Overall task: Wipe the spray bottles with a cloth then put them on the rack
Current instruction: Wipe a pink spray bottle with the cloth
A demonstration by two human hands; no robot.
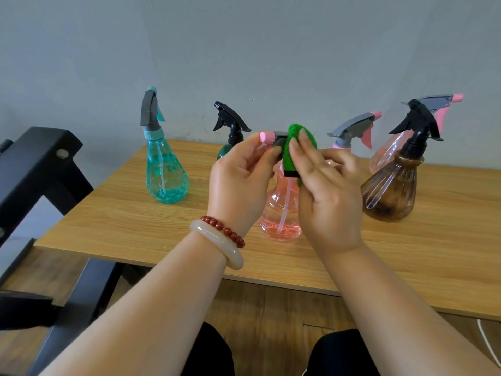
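Pink spray bottle [280,213] at centre of surface [135,221]; I cannot tell if its base touches. Left hand [238,183] pinches the nozzle end, palm toward camera. Right hand [328,202] pinches green cloth [298,134] over the sprayer head, fingers nearly straight. Teal bottle [166,175] markings: blurred, I read nothing.

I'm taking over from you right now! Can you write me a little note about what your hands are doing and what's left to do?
Left hand pinches the nozzle of the pink bottle. Right hand holds the green cloth around its spray head.
Waiting on the table: teal bottle, dark green bottle, brown bottle, second pink bottle, third pink bottle.
Done: no bottle shows on the black rack at the left.
Left: finish wiping this one, rack it, then do the other five.
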